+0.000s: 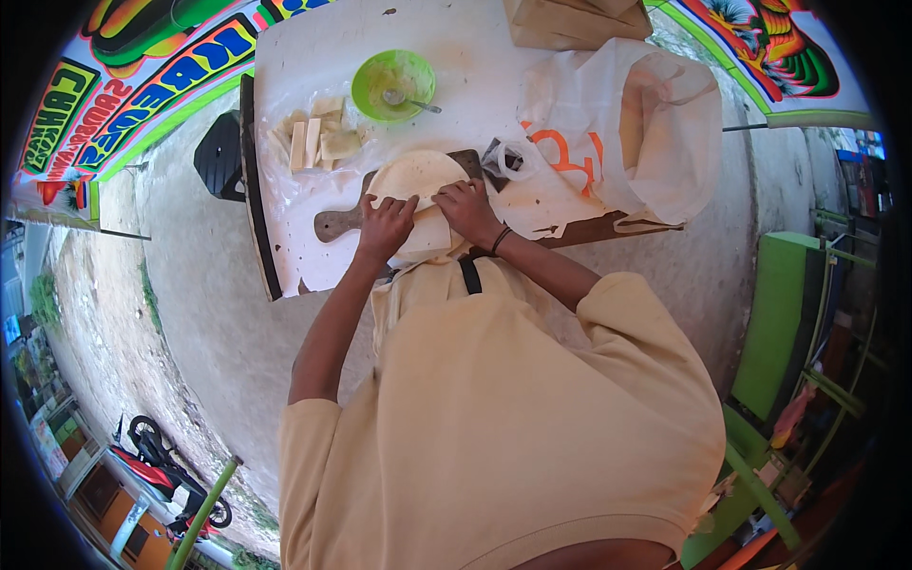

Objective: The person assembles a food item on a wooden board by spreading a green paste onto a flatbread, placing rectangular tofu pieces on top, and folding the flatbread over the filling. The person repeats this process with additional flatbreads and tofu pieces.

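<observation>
A thin, round, cream-coloured sheet lies on a dark wooden board at the near edge of the white desk. It looks smooth, matt and pliable, with a curved far rim and a paler part nearer the body. The left hand and right hand rest on it, fingers curled narrow; whether they pinch it, I cannot tell.
</observation>
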`<action>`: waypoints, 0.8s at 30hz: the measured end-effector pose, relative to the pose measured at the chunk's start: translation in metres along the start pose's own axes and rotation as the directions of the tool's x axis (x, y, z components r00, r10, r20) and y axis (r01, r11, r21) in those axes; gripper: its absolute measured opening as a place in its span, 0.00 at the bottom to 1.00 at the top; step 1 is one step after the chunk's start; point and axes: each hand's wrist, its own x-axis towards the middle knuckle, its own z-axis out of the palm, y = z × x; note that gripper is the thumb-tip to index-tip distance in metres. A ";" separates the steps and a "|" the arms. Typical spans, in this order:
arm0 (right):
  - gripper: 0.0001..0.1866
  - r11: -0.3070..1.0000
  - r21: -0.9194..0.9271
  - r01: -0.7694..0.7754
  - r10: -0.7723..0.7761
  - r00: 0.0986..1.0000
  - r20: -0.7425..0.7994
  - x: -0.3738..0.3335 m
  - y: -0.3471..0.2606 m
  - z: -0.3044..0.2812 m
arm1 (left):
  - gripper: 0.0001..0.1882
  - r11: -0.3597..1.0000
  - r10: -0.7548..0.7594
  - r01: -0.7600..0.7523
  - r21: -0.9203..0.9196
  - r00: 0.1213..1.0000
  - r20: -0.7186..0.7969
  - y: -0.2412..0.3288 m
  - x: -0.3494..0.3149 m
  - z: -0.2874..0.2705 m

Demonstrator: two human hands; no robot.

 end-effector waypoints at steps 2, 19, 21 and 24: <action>0.09 1.000 0.031 0.006 -0.006 1.000 0.021 -0.006 0.002 -0.005 | 0.14 0.999 -0.009 0.013 -0.049 0.998 0.066 0.003 -0.007 0.001; 0.09 0.868 0.347 -0.355 0.326 0.935 0.139 0.007 0.002 -0.011 | 0.09 0.691 -0.623 0.600 -0.403 0.777 0.089 0.028 -0.024 0.010; 0.08 0.870 0.329 -0.367 0.337 0.930 0.144 0.010 0.001 -0.010 | 0.10 0.624 -0.686 0.671 -0.400 0.716 0.129 0.027 -0.020 0.008; 0.08 0.881 0.286 -0.378 0.344 0.925 0.164 0.011 -0.001 -0.009 | 0.12 0.582 -0.701 0.734 -0.349 0.671 0.242 0.019 -0.011 0.002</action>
